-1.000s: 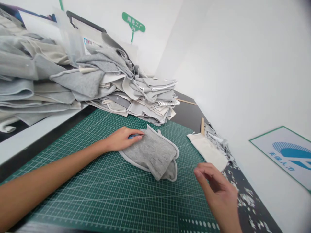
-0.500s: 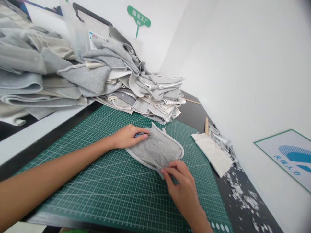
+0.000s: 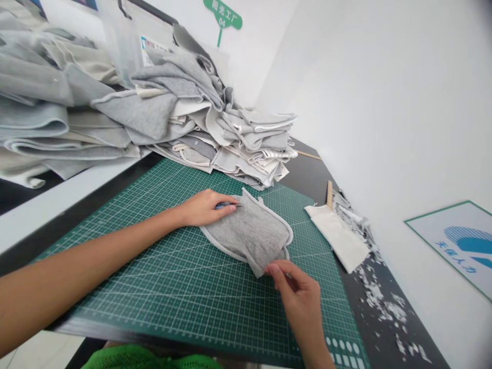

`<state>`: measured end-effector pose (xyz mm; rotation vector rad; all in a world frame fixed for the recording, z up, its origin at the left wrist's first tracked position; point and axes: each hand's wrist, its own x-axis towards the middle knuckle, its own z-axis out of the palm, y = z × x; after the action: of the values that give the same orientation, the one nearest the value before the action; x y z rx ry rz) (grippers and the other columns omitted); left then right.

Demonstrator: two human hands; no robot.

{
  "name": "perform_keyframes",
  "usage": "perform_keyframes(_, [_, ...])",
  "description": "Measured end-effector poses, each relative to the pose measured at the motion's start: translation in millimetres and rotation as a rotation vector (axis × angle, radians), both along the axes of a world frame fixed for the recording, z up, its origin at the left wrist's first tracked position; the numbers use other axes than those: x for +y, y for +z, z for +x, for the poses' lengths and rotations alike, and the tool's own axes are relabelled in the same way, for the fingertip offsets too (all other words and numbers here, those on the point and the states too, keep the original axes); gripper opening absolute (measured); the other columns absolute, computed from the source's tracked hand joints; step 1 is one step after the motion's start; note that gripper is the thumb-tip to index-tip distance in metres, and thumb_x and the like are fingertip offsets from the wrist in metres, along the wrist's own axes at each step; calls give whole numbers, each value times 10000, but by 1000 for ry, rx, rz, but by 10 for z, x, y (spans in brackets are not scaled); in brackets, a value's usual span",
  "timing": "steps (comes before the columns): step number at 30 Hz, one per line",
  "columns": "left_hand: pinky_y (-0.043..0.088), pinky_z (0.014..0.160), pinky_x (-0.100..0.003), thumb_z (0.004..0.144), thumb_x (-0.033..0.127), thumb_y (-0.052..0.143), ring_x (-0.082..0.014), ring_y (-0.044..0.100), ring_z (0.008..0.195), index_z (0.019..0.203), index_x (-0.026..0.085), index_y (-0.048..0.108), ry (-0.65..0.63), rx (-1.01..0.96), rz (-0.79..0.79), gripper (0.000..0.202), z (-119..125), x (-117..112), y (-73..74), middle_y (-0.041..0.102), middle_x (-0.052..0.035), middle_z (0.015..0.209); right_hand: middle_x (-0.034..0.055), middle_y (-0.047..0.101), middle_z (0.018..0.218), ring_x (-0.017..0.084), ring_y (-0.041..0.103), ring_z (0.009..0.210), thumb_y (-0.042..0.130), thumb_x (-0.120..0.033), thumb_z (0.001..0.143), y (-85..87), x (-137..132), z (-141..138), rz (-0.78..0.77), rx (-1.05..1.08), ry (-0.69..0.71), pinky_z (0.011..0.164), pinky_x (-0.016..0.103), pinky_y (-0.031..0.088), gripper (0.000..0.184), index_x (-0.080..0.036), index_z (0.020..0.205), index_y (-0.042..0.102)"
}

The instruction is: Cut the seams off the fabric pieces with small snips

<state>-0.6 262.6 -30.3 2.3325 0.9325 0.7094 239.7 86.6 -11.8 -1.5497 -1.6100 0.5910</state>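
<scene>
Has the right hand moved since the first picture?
Yes, the right hand moved left over the cutting mat, from its right edge to the grey fabric.

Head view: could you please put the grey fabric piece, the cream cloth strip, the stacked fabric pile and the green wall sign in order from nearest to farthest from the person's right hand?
From the right hand:
1. Grey fabric piece: on the cutting mat, touched by the fingers.
2. Cream cloth strip: to the right, off the mat.
3. Stacked fabric pile: behind the mat.
4. Green wall sign: highest, on the back wall.
</scene>
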Motion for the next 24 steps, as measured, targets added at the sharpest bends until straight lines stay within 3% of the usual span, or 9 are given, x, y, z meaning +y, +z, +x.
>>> perform_keyframes(4, [470,934,-306,941,446,461,-195,661,1050,1229,283,639,2,7,-5,375,5,1,0,692,9,1193,67,655,876,175,604,742,618,-212,875,-12,40,-71,244,-289,4,678,297,506,115,-190,941,709])
perform_keyframes(7, [464,948,-306,943,449,457,-196,655,1066,1238,278,632,8,12,-5,383,8,2,-6,692,6,1192,78,624,899,195,596,822,592,-187,886,-23,104,-87,233,-462,101,753,333,510,183,-183,1038,695])
perform_keyframes(10, [456,966,-311,947,453,448,-196,652,1070,1239,273,630,12,20,0,388,7,1,-10,688,7,1200,67,595,854,189,566,803,552,-185,908,-33,144,-82,173,-517,146,727,326,492,148,-185,909,700])
perform_keyframes(14, [459,954,-307,953,443,443,-190,660,1046,1239,270,630,9,30,6,382,0,0,-6,686,10,1204,57,578,864,179,551,807,504,-189,937,-16,146,-68,95,-422,154,741,317,463,167,-182,846,645])
perform_keyframes(18, [457,960,-300,952,433,451,-187,655,1058,1240,273,629,-1,29,10,374,-6,3,-4,677,16,1221,31,562,842,152,536,741,475,-225,959,30,130,-36,-11,-204,128,643,265,431,180,-192,812,573])
perform_keyframes(24, [453,968,-305,953,439,445,-188,657,1050,1241,270,628,1,34,15,381,-2,0,-4,680,11,1217,26,569,838,151,528,748,503,-248,951,36,97,5,59,-155,39,649,258,410,166,-192,810,570])
